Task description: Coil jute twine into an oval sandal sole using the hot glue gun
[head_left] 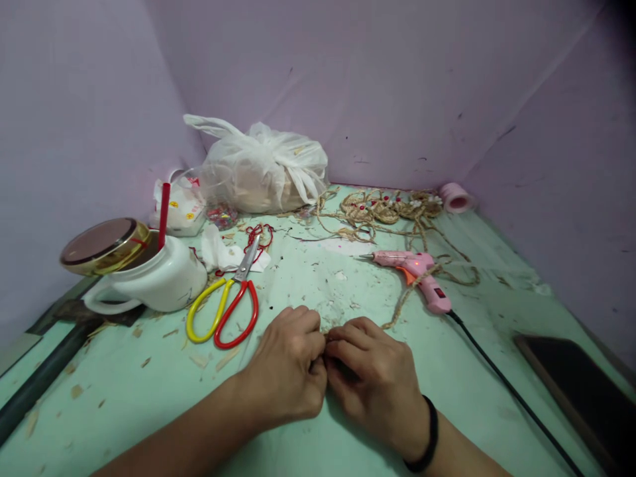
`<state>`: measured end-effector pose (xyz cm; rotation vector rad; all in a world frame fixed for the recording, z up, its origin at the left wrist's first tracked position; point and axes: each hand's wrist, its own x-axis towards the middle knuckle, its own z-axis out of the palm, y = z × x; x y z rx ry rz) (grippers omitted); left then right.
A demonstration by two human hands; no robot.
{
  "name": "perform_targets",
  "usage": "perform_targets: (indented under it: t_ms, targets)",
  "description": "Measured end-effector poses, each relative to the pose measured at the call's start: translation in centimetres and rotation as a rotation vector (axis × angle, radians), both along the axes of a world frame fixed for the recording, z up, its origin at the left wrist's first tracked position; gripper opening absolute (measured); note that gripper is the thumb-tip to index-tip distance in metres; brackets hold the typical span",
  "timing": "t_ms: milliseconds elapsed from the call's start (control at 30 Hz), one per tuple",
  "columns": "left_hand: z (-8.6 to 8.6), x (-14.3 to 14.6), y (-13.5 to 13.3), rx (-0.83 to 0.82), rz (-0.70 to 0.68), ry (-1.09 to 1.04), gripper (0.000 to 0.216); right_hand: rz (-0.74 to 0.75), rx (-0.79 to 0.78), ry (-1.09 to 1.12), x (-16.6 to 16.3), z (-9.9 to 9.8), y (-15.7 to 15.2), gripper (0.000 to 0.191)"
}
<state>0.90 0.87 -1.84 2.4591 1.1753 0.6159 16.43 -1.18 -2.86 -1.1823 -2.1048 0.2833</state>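
My left hand (293, 364) and my right hand (375, 381) meet at the near middle of the table, fingers curled in a pinch. Between them a little jute twine (390, 324) shows, and it trails out past my right hand up to the glue gun. The fingers hide most of the held part. A pink glue gun (412, 262) lies on its side to the right, nozzle pointing left, its small light lit. Scissors (233, 298) with one yellow and one red handle lie partly open left of my hands.
A white mug (171, 281) with a gold-rimmed lid (106, 245) and a hammer (59, 358) are at left. Behind stand a tied white plastic bag (268, 165) and coiled jute pieces (382, 209). The gun's black cord (501, 377) runs past a phone (576, 391).
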Motion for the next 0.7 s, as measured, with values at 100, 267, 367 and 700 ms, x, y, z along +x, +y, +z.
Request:
perform_targets:
  t_ms: [100,267,367,700]
  targets:
    - [-0.1,0.1,0.0,0.021,-0.014,0.006,0.014,-0.011,0.012,0.016,-0.2,0.1,0.0,0.015]
    - [-0.3,0.1,0.1,0.032,-0.037,0.007,0.012,-0.032,0.025,0.027,-0.3,0.0,0.2,0.014]
    - [-0.2,0.2,0.2,0.025,-0.027,0.029,0.011,-0.042,0.022,0.030,-0.5,0.0,0.1,0.015]
    - [1.0,0.2,-0.1,-0.044,0.039,0.199,0.009,0.108,-0.113,0.086,2.1,1.2,0.2,0.016]
